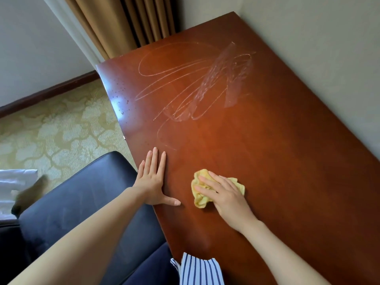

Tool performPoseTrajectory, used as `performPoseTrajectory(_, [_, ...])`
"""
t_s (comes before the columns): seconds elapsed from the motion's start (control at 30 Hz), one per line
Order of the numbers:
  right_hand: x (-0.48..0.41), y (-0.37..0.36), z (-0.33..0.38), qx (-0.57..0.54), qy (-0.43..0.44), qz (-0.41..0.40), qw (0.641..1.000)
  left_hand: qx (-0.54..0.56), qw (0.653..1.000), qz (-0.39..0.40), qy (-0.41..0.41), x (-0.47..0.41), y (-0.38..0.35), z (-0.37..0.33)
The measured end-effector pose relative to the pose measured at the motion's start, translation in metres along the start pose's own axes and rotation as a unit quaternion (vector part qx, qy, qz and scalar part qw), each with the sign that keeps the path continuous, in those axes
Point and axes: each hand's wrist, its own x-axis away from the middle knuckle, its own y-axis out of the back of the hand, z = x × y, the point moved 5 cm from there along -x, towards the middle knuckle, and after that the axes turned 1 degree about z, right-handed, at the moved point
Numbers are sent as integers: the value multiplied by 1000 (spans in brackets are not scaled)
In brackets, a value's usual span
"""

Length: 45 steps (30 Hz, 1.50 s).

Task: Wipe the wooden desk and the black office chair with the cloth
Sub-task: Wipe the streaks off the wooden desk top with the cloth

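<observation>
The yellow cloth (pixel 201 200) sits bunched in a soft wad on the near part of the desk (pixel 267 151), and the right hand (pixel 224 194) lies over it, fingers laid across the top and only lightly bent, pressing it to the wood; the thumb is hidden, so I cannot tell whether it pinches the folds. It looks light and limp, with nothing stiff in it; I judge it will squash flat under the palm and slide easily on that glossy top; best held from above, palm on the middle of the wad and fingertips pinning the front edge so it does not roll up. The left hand (pixel 153 177) rests flat just beside it, fingers straight, thumb out, grasping nothing, braced at the desk's edge. Farther up the top, pale smeared streaks (pixel 197 83) show, well apart from the cloth; that patch looks yet to be finished. The black chair (pixel 82 194) stands right against the desk on the left, untouched by the cloth.
</observation>
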Motion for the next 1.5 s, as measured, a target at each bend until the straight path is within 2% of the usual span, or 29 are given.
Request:
performPoseTrajectory(0.23, [29, 45, -69, 32, -38, 4, 999, -17, 1000, 8, -5, -3, -4, 2])
performPoseTrajectory(0.43, [-17, 68, -120, 40, -194, -2, 980, -23, 1000, -1, -7, -4, -5, 3])
performPoseTrajectory(0.6, [-75, 58, -115, 49, -315, -34, 947, -24, 1000, -14, -10, -3, -8, 4])
performPoseTrajectory(0.67, [-94, 50, -107, 53, -328, -27, 943, -28, 999, -21, -10, -3, -9, 4])
performPoseTrajectory(0.83, [-130, 21, -64, 67, -252, 17, 965, -56, 996, -72, -4, 1, -5, 3])
performPoseTrajectory(0.97, [-133, -11, -6, 56, -133, 37, 989, -45, 993, -104, 25, 13, -9, 6])
performPoseTrajectory(1.13, [-99, -33, 41, 18, -2, 54, 998, -10, 992, -107, 60, 31, -25, 13])
performPoseTrajectory(1.27, [-54, -36, 48, -11, 104, 108, 989, -34, 994, -96, 33, 45, -33, 21])
performPoseTrajectory(1.4, [-4, -23, 34, -17, 235, 173, 956, -38, 994, -93, 31, 55, -34, 29])
performPoseTrajectory(1.5, [12, -1, 10, 13, 285, 190, 939, -36, 994, -94, 30, 57, -33, 28])
